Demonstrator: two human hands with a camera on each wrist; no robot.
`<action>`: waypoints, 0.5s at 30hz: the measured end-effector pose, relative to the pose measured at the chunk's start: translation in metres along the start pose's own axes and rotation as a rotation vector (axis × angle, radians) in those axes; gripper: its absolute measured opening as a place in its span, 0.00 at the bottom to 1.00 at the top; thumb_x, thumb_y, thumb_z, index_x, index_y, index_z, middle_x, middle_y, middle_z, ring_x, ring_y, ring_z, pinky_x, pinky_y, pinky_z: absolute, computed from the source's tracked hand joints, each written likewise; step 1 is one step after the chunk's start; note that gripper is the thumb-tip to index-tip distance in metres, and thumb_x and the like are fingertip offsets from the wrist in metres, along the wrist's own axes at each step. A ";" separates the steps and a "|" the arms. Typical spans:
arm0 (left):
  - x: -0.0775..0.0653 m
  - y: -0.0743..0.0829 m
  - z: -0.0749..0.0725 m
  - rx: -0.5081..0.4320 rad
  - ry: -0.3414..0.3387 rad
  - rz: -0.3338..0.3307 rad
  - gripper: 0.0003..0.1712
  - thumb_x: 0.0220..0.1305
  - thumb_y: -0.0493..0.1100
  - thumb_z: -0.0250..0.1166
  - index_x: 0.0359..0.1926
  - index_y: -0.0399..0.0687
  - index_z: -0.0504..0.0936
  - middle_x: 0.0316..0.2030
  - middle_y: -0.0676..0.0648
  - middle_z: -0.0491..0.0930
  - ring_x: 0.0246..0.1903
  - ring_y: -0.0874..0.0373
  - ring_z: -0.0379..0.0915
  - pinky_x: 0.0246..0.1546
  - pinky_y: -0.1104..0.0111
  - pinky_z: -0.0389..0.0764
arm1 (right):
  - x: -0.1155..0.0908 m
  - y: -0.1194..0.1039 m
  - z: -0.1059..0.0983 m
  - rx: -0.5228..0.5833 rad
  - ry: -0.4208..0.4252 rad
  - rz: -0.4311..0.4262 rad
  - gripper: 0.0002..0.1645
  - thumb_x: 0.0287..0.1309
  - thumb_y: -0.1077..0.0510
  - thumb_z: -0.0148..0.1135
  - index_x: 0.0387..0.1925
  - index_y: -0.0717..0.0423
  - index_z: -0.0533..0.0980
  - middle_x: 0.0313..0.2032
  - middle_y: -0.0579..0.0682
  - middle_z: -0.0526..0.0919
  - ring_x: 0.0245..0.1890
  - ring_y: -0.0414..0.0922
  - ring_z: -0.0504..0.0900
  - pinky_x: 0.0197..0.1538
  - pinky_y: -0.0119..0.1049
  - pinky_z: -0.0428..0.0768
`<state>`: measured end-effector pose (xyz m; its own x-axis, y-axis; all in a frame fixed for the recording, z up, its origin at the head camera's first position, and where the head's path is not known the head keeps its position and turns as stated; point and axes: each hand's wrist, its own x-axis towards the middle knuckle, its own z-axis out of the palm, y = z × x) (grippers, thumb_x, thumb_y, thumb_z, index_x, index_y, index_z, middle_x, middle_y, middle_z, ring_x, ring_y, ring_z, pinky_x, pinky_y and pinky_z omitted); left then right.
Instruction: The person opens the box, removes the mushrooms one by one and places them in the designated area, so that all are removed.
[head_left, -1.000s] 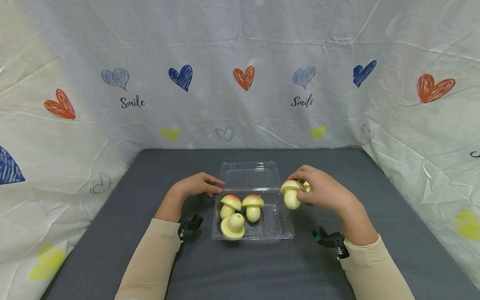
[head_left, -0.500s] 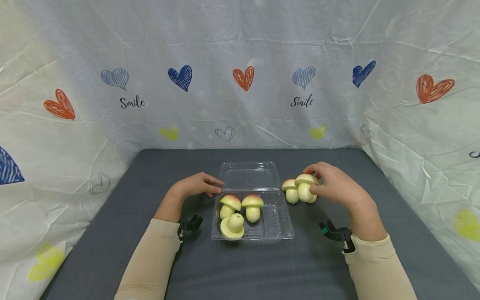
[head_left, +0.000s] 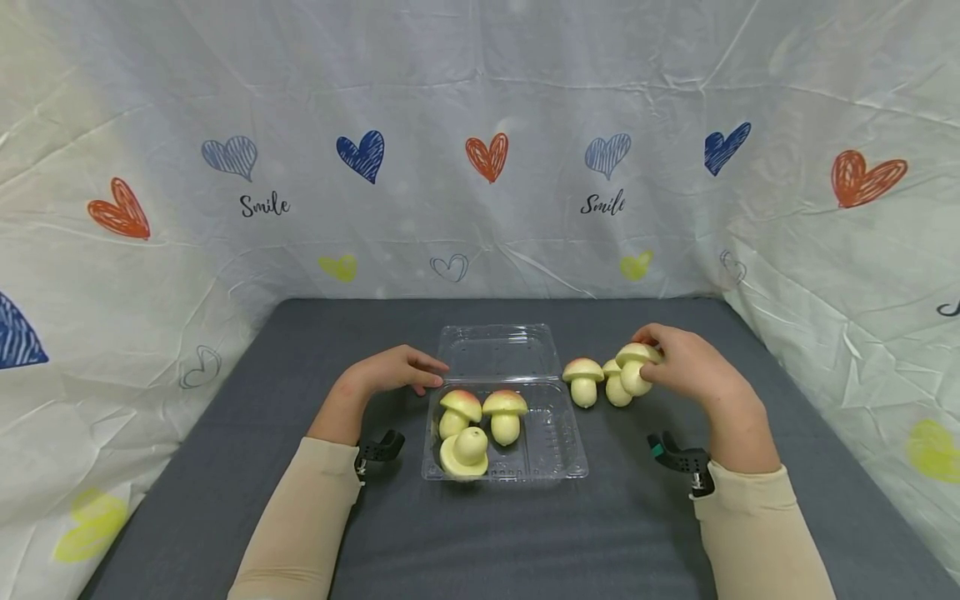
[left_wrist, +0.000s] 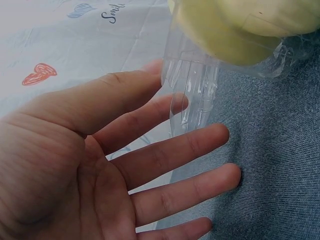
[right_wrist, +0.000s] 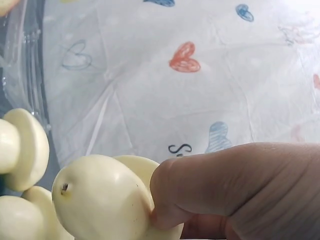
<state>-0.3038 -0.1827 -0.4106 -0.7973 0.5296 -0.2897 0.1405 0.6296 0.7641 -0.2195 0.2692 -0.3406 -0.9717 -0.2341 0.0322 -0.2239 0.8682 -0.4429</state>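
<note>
My right hand [head_left: 692,367] grips a pale yellow toy mushroom [head_left: 635,368] by thumb and fingers, stem toward me. In the right wrist view its rounded stem end [right_wrist: 100,197] lies close to the camera. Just left of it, a red-topped mushroom [head_left: 582,383] and a yellow one [head_left: 616,388] stand on the table. A clear plastic clamshell box [head_left: 558,433], lid up at the back, contains three mushrooms in its left half. My left hand [head_left: 392,368] rests at the box's left edge near the hinge; in the left wrist view its fingers [left_wrist: 175,155] are spread and straight.
Dark grey cloth covers the table [head_left: 480,542]. White sheeting [head_left: 480,100] with printed hearts encloses the back and both sides. The box's lid [head_left: 498,350] leans open toward the back.
My right hand has moved right with its mushroom, away from the box, revealing the two mushrooms on the table. The left hand and the box have stayed put.
</note>
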 end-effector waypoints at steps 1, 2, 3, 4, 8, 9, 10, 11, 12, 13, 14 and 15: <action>0.000 0.000 0.000 0.000 0.000 0.000 0.27 0.73 0.50 0.66 0.68 0.46 0.79 0.66 0.40 0.75 0.47 0.50 0.82 0.63 0.45 0.73 | 0.000 0.002 0.000 0.002 0.001 0.003 0.25 0.61 0.62 0.62 0.59 0.64 0.75 0.51 0.62 0.81 0.43 0.54 0.79 0.43 0.50 0.77; 0.000 0.000 0.000 -0.001 0.000 0.000 0.27 0.73 0.50 0.66 0.68 0.46 0.79 0.66 0.40 0.75 0.47 0.50 0.82 0.63 0.45 0.73 | 0.001 0.004 -0.001 0.000 0.002 0.006 0.25 0.60 0.62 0.62 0.59 0.64 0.76 0.51 0.62 0.81 0.44 0.55 0.78 0.44 0.50 0.77; 0.000 0.000 0.000 -0.001 -0.001 0.000 0.27 0.73 0.50 0.66 0.68 0.46 0.79 0.66 0.40 0.75 0.48 0.50 0.82 0.63 0.45 0.73 | 0.001 0.006 -0.001 0.001 0.000 0.010 0.25 0.60 0.62 0.62 0.59 0.64 0.75 0.51 0.62 0.80 0.44 0.55 0.78 0.44 0.51 0.77; 0.000 0.000 0.000 -0.002 -0.001 0.000 0.27 0.73 0.50 0.66 0.68 0.46 0.79 0.66 0.40 0.75 0.48 0.50 0.82 0.63 0.45 0.73 | 0.001 0.007 -0.001 0.002 -0.001 0.015 0.25 0.60 0.62 0.62 0.59 0.65 0.75 0.51 0.62 0.80 0.44 0.55 0.78 0.44 0.51 0.77; 0.000 -0.001 0.000 -0.002 -0.002 0.003 0.27 0.73 0.50 0.67 0.68 0.46 0.79 0.66 0.40 0.75 0.47 0.50 0.82 0.63 0.45 0.73 | 0.002 0.015 -0.001 0.003 -0.006 0.038 0.28 0.60 0.63 0.62 0.61 0.68 0.73 0.52 0.65 0.79 0.45 0.57 0.78 0.44 0.52 0.77; 0.000 -0.001 0.000 -0.002 -0.002 0.004 0.27 0.73 0.50 0.67 0.68 0.46 0.79 0.66 0.40 0.75 0.47 0.50 0.82 0.63 0.45 0.73 | 0.003 0.017 -0.001 0.000 -0.007 0.044 0.29 0.60 0.63 0.62 0.62 0.70 0.73 0.52 0.66 0.79 0.45 0.57 0.78 0.44 0.53 0.77; 0.000 -0.001 0.000 -0.003 -0.003 0.004 0.27 0.73 0.50 0.66 0.68 0.46 0.79 0.66 0.40 0.75 0.47 0.50 0.82 0.63 0.45 0.73 | 0.003 0.018 -0.001 -0.005 -0.006 0.047 0.30 0.59 0.64 0.62 0.62 0.71 0.72 0.52 0.67 0.79 0.45 0.58 0.78 0.44 0.53 0.77; 0.000 -0.001 0.000 -0.002 -0.004 0.004 0.27 0.73 0.50 0.66 0.69 0.46 0.79 0.66 0.40 0.75 0.47 0.50 0.82 0.63 0.45 0.73 | 0.004 0.021 -0.001 -0.013 -0.005 0.049 0.31 0.59 0.64 0.62 0.63 0.73 0.72 0.52 0.67 0.79 0.44 0.58 0.78 0.44 0.54 0.77; 0.000 -0.001 0.000 -0.002 -0.004 0.005 0.27 0.73 0.50 0.66 0.68 0.46 0.79 0.66 0.40 0.75 0.47 0.50 0.82 0.63 0.45 0.73 | 0.005 0.023 -0.001 -0.024 -0.003 0.050 0.31 0.58 0.64 0.62 0.63 0.74 0.72 0.51 0.68 0.80 0.44 0.58 0.78 0.44 0.54 0.77; 0.001 -0.001 0.000 -0.002 -0.006 0.006 0.27 0.73 0.50 0.66 0.69 0.46 0.79 0.66 0.40 0.75 0.47 0.50 0.82 0.63 0.46 0.74 | 0.005 0.025 -0.001 -0.035 -0.002 0.049 0.31 0.57 0.64 0.62 0.62 0.75 0.72 0.50 0.67 0.80 0.43 0.58 0.77 0.44 0.54 0.77; 0.001 -0.001 0.000 -0.003 -0.007 0.007 0.27 0.73 0.50 0.66 0.69 0.46 0.79 0.66 0.40 0.75 0.47 0.50 0.82 0.63 0.46 0.74 | 0.006 0.026 -0.001 -0.047 -0.001 0.046 0.31 0.56 0.65 0.62 0.61 0.76 0.73 0.48 0.66 0.81 0.41 0.57 0.77 0.43 0.53 0.77; 0.001 -0.002 0.000 -0.005 -0.007 0.007 0.27 0.73 0.49 0.66 0.69 0.46 0.79 0.66 0.40 0.75 0.47 0.50 0.82 0.62 0.47 0.74 | 0.007 0.028 -0.001 -0.056 0.000 0.045 0.30 0.55 0.65 0.62 0.59 0.76 0.74 0.45 0.65 0.81 0.40 0.56 0.76 0.42 0.53 0.76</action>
<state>-0.3050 -0.1836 -0.4118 -0.7922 0.5379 -0.2884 0.1431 0.6230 0.7691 -0.2323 0.2927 -0.3517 -0.9808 -0.1943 0.0135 -0.1839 0.9010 -0.3928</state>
